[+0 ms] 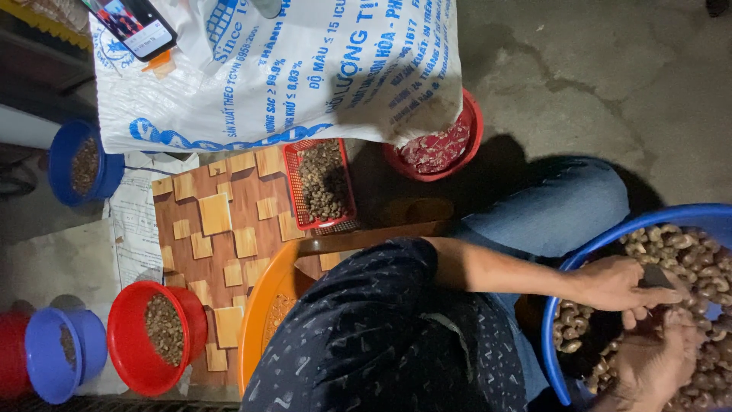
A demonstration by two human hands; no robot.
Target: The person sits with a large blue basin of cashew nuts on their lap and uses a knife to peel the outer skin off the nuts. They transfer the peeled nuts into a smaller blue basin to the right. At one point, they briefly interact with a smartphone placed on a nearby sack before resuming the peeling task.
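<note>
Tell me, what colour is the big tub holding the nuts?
Blue; the tub shows best in the head view.

Grey concrete floor (610, 76), dim light; wood-pattern tabletop (221, 244).

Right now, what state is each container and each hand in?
Big blue basin: filled with pale nuts.
Left hand: over the basin, gripping a small dark tool.
Right hand: down among the nuts, grip unclear.
Red basket: full of dark pieces.
Red bowl: partly filled.
Blue bowl: partly filled.
Phone: screen lit.
</note>
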